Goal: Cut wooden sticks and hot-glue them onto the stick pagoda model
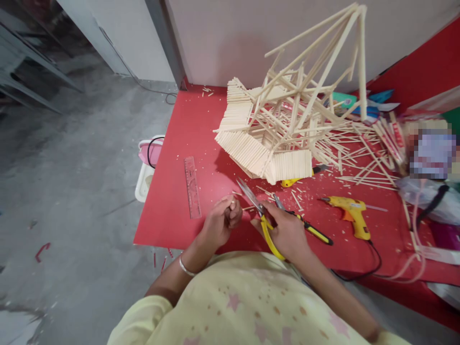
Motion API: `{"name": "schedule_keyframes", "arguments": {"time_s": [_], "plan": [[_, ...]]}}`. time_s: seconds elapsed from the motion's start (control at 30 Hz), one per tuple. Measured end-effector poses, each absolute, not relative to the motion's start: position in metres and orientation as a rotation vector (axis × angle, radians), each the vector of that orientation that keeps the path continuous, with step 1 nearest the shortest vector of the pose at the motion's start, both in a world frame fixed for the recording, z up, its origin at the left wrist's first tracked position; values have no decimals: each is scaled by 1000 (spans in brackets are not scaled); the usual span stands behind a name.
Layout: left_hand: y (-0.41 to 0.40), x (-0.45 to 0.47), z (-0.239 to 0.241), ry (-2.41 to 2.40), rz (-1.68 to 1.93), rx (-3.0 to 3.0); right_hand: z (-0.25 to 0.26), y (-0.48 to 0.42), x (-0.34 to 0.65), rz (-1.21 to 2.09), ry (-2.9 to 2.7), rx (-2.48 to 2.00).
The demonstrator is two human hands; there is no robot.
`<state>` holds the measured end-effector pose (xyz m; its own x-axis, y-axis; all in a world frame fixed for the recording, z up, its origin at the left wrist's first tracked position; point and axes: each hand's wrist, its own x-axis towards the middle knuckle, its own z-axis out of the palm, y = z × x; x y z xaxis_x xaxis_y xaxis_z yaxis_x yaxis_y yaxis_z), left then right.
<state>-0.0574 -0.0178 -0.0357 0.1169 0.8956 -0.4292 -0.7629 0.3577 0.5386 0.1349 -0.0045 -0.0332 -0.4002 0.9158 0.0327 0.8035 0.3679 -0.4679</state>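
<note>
At upper left, a pale plastic chair [10, 45] stands on a grey concrete floor [89, 167]. Left of centre, a pink container [155, 152] adjoins a white container [140, 189] (both partly hidden). Lower left lies a bent red strip [42, 250]; far right, a crumpled clear plastic bag [429, 197].

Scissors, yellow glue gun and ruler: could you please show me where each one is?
Scissors [265, 227]: head view, on the yellow handle.
Glue gun [352, 209]: head view, on the yellow body.
Ruler [192, 187]: head view, about halfway along its transparent strip.
</note>
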Motion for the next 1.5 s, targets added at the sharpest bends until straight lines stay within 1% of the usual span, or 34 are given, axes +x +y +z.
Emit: {"name": "schedule_keyframes", "arguments": {"time_s": [0.17,0.7,0.83,0.93,1.07,1.17,1.3,1.4,1.5], "plan": [[-19,-54,-42,890,1231,207,-23,-6,128,510,-2473,-1457],[-19,-48,-37,926,1262,204,-35,-8,126,319,-2555,-1458],[-17,-50,-34,885,1246,184,-38,-10,125,463,-2507,-1481],[-16,-54,-30,916,1315,199,-38,-10,121,535,-2431,-1610],[-19,-66,-30,1056,1518,299,-37,-10,111,357,-2488,-1699],[-20,-71,-38,1092,1522,417,-41,-14,106,262,-2594,-1610],[-14,-65,-41,1074,1406,459,-49,-19,111,276,-2620,-1413],[-8,-58,-32,1060,1367,460,-40,-16,121,333,-2473,-1296],[-6,-52,-21,1070,1335,489,-15,-4,124,343,-2209,-1189]]}}
